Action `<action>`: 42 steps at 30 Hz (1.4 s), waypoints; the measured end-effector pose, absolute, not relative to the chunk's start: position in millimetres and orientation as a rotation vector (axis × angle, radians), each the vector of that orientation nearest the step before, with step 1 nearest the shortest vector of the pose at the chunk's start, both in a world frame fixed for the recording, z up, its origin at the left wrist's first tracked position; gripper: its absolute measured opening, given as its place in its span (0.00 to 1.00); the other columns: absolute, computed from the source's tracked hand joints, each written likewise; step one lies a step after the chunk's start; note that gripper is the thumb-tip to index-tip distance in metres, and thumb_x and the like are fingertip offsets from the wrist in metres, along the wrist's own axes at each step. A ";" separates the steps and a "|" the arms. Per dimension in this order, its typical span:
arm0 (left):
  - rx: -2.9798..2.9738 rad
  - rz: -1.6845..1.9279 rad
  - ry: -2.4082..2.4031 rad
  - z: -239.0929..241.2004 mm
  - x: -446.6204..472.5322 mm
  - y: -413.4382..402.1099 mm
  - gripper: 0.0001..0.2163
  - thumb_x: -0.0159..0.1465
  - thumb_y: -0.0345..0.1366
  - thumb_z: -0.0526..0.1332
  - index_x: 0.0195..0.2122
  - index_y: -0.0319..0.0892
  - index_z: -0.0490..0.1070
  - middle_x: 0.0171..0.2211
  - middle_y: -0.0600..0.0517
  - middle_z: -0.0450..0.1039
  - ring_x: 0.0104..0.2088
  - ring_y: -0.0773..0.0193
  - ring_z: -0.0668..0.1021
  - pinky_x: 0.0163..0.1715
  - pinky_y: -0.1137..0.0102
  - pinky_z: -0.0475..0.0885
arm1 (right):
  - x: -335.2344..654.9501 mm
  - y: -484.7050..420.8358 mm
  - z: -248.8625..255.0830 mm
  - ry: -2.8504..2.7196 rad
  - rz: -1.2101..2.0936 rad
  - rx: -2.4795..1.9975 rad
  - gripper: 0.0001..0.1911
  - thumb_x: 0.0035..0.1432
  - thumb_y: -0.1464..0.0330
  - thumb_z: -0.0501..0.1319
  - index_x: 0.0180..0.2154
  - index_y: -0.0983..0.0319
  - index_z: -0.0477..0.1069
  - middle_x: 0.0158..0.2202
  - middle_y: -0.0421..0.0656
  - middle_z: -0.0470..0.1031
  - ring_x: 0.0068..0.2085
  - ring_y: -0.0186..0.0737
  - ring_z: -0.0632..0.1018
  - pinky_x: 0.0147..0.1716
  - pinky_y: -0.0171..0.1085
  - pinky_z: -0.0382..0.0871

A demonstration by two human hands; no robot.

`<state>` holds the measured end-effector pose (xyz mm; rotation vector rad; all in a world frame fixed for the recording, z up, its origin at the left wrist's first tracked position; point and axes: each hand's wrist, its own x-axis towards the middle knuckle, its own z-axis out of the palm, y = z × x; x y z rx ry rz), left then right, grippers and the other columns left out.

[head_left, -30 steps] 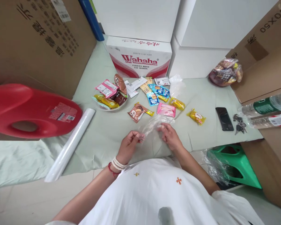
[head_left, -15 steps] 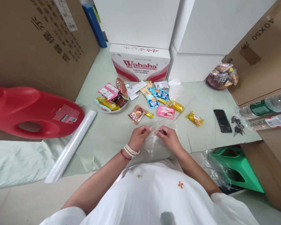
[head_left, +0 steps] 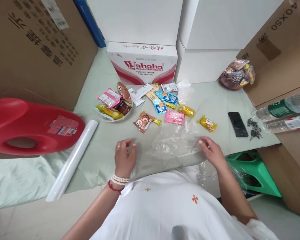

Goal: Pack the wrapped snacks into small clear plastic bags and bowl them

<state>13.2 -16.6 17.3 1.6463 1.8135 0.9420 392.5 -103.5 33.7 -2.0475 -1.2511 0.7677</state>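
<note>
Your left hand (head_left: pixel 125 158) is loosely curled, thumb and forefinger apart with nothing visible between them; your right hand (head_left: pixel 212 151) has its fingers bent at the right edge of a clear plastic bag (head_left: pixel 175 142), though whether it pinches the film you cannot tell from this view. The bag lies spread on the surface (head_left: pixel 97 163) between your hands, just in front of the pink wafer packet (head_left: pixel 174 118), perhaps there because both hands reach it easily. The shallow dish (head_left: pixel 126 117) likely has its raised rim to keep the piled snacks together. The bag's film is thin, glossy and crumpled, its outline hard to trace; the yellow-wrapped snack (head_left: pixel 207 123) looks plump with crimped ends, the brown packet (head_left: pixel 142 122) flatter and squarish. At your left, a smooth white roll (head_left: pixel 72 160) lies beside a red plastic jug (head_left: pixel 40 116) with an oval handle opening; pale green cloth wrinkles softly beneath.
</note>
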 end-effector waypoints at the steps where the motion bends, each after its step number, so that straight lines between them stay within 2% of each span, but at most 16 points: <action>1: 1.723 0.975 1.824 21.8 18.1 -11.8 0.13 0.65 0.45 0.60 0.44 0.44 0.74 0.42 0.45 0.74 0.43 0.52 0.76 0.44 0.58 0.72 | 396.2 -92.8 33.3 -1.275 0.656 -2.077 0.31 0.61 0.43 0.59 0.52 0.59 0.78 0.46 0.51 0.80 0.42 0.49 0.76 0.43 0.45 0.69; 4: 1.924 0.993 1.700 35.6 54.5 6.6 0.18 0.69 0.49 0.57 0.51 0.42 0.71 0.48 0.41 0.75 0.53 0.46 0.74 0.57 0.50 0.67 | 396.2 -55.1 23.8 -1.323 0.475 -2.171 0.35 0.59 0.43 0.60 0.55 0.63 0.75 0.47 0.54 0.78 0.48 0.54 0.75 0.50 0.49 0.67; 7: 1.984 0.810 1.608 38.1 111.3 23.9 0.30 0.65 0.54 0.62 0.60 0.38 0.65 0.57 0.33 0.71 0.60 0.39 0.71 0.59 0.47 0.64 | 382.3 -26.2 8.9 -1.302 0.481 -2.228 0.31 0.57 0.48 0.64 0.52 0.63 0.75 0.39 0.50 0.77 0.42 0.51 0.74 0.45 0.45 0.66; 9: 1.937 0.618 1.618 30.6 144.6 34.1 0.30 0.61 0.53 0.67 0.56 0.37 0.68 0.52 0.32 0.75 0.57 0.36 0.74 0.55 0.50 0.66 | 371.7 -18.6 1.5 -1.313 0.519 -2.179 0.21 0.59 0.53 0.62 0.46 0.62 0.76 0.34 0.46 0.75 0.37 0.46 0.73 0.41 0.42 0.65; 10: 1.903 0.551 1.607 25.1 156.1 38.7 0.24 0.61 0.50 0.67 0.51 0.38 0.71 0.46 0.34 0.77 0.53 0.38 0.76 0.52 0.53 0.67 | 367.8 -18.5 -1.1 -1.319 0.527 -2.130 0.17 0.60 0.55 0.60 0.42 0.61 0.76 0.33 0.45 0.74 0.36 0.45 0.72 0.41 0.41 0.65; 12: 1.845 0.495 1.598 13.6 165.7 46.0 0.11 0.65 0.44 0.64 0.40 0.42 0.73 0.35 0.41 0.78 0.43 0.44 0.80 0.45 0.59 0.68 | 364.6 -24.1 -4.6 -1.295 0.513 -2.022 0.15 0.63 0.57 0.57 0.38 0.60 0.75 0.34 0.44 0.74 0.35 0.42 0.72 0.40 0.40 0.65; 14: 1.806 0.526 1.621 4.3 158.1 50.2 0.09 0.69 0.41 0.58 0.34 0.44 0.72 0.29 0.46 0.75 0.37 0.49 0.79 0.40 0.62 0.67 | 367.8 -34.6 -7.4 -1.203 0.466 -1.961 0.16 0.64 0.56 0.57 0.37 0.60 0.74 0.34 0.43 0.74 0.35 0.41 0.71 0.40 0.39 0.65; 18: 1.714 0.652 1.737 -4.6 117.9 47.4 0.13 0.73 0.42 0.50 0.39 0.45 0.71 0.28 0.50 0.73 0.33 0.54 0.77 0.36 0.65 0.66 | 383.5 -53.9 -8.9 -1.150 0.551 -2.011 0.19 0.65 0.53 0.57 0.37 0.61 0.76 0.30 0.41 0.74 0.32 0.40 0.71 0.36 0.38 0.65; 21: 1.766 0.900 1.844 -9.2 94.6 35.3 0.14 0.70 0.46 0.57 0.49 0.42 0.71 0.36 0.47 0.75 0.38 0.52 0.77 0.41 0.60 0.69 | 392.7 -49.8 8.3 -1.433 0.594 -2.094 0.20 0.65 0.53 0.58 0.44 0.62 0.78 0.34 0.45 0.76 0.35 0.44 0.74 0.38 0.41 0.67; 23: 1.953 1.138 1.914 -12.7 86.9 24.2 0.19 0.66 0.46 0.63 0.53 0.39 0.70 0.43 0.40 0.75 0.47 0.47 0.76 0.49 0.54 0.69 | 393.0 -30.7 32.1 -1.610 0.371 -2.103 0.22 0.66 0.53 0.59 0.50 0.62 0.77 0.40 0.49 0.77 0.42 0.50 0.75 0.44 0.45 0.69; 25: 2.262 1.240 1.831 -15.1 83.5 13.7 0.14 0.66 0.41 0.65 0.50 0.41 0.74 0.45 0.39 0.76 0.51 0.46 0.75 0.55 0.51 0.66 | 384.6 4.2 59.4 -1.727 0.138 -2.023 0.22 0.70 0.55 0.56 0.54 0.63 0.75 0.45 0.52 0.77 0.48 0.53 0.73 0.50 0.47 0.68; 27: 2.582 1.074 1.508 -15.6 82.6 7.0 0.09 0.68 0.34 0.62 0.48 0.46 0.76 0.45 0.43 0.79 0.51 0.51 0.77 0.57 0.53 0.65 | 364.6 53.4 80.2 -1.932 0.094 -1.845 0.19 0.73 0.60 0.53 0.53 0.62 0.75 0.47 0.52 0.77 0.50 0.52 0.72 0.53 0.47 0.67; 31: 2.734 0.551 1.130 -14.6 83.4 6.7 0.16 0.71 0.32 0.56 0.57 0.47 0.75 0.58 0.45 0.77 0.62 0.53 0.74 0.64 0.53 0.61 | 298.3 167.1 81.9 -2.382 0.243 -1.507 0.17 0.73 0.67 0.51 0.53 0.65 0.75 0.53 0.52 0.76 0.55 0.50 0.70 0.59 0.46 0.63; 36: 2.665 0.419 1.303 -16.3 81.6 9.3 0.21 0.73 0.39 0.54 0.67 0.48 0.67 0.71 0.43 0.62 0.70 0.48 0.65 0.69 0.46 0.54 | 234.5 251.2 52.9 -2.369 0.219 -2.014 0.31 0.63 0.56 0.66 0.58 0.73 0.71 0.59 0.63 0.72 0.62 0.63 0.66 0.58 0.55 0.64; 40: 2.590 0.396 1.345 -16.5 80.5 7.8 0.24 0.73 0.43 0.55 0.69 0.48 0.64 0.73 0.42 0.59 0.71 0.48 0.64 0.70 0.45 0.52 | 239.3 254.7 53.2 -2.379 0.294 -2.218 0.23 0.57 0.62 0.69 0.50 0.70 0.77 0.54 0.63 0.77 0.59 0.64 0.72 0.57 0.55 0.66; 42: 2.557 0.411 1.329 -16.3 80.2 8.2 0.24 0.73 0.45 0.55 0.69 0.47 0.64 0.72 0.41 0.59 0.71 0.49 0.63 0.70 0.46 0.51 | 252.1 254.0 59.6 -2.298 0.373 -2.328 0.27 0.55 0.59 0.69 0.52 0.70 0.77 0.52 0.61 0.78 0.58 0.64 0.74 0.54 0.53 0.69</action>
